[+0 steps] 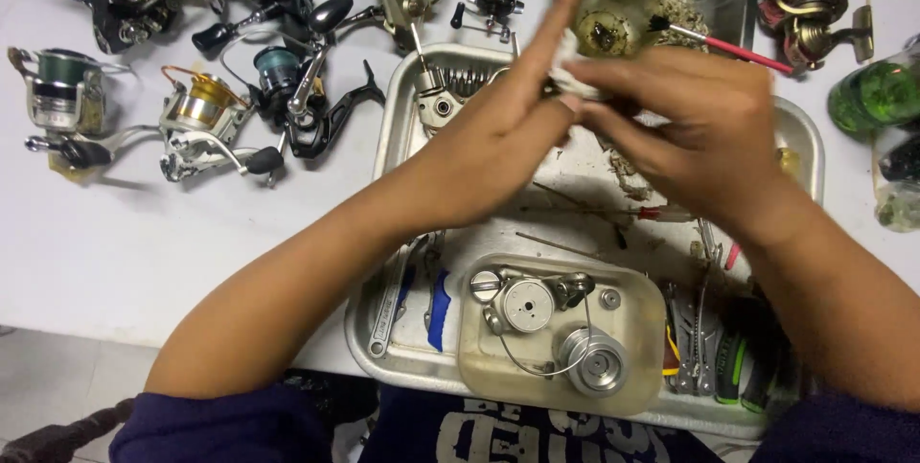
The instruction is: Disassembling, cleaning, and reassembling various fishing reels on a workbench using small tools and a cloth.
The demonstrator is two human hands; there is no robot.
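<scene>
- The left hand [498, 127] and the right hand [690, 137] meet above the far half of the metal tray [800, 127], pinching a small whitish part [573, 84] between them. The frame is blurred there, so I cannot tell what the part is.
- The left fingers [561, 17] stretch long and nearly flat toward 1 o'clock, with only the thumb side against the part. The right fingers [613, 75] curl narrow around it from 3 o'clock. The hold looks light, and I judge that a slip would drop the part.
- Dropped, it would land among grit and thin rods on the tray floor, where a small pale piece could be hard to find.
- Directly below the hands, at 6 o'clock, a shallow plastic dish [652, 367] holds loose reel parts: a silver spool [594, 362], a round plate [527, 305] and a bent wire. A falling piece or a lowered wrist could knock these out of the dish.
- The right forearm lies just above pliers and screwdrivers [714, 343] at 5 o'clock in the tray; pulling back could sweep them over the near rim.
- A red-handled brush [733, 51] lies at 1 o'clock, close to the right knuckles, and could be nudged.
- On the white counter [125, 252] at 10 o'clock stand several fishing reels [206, 123], well apart from the hands and at little risk.
- A green bottle [877, 94] stands at 3 o'clock, near the right elbow's path, and could tip.
</scene>
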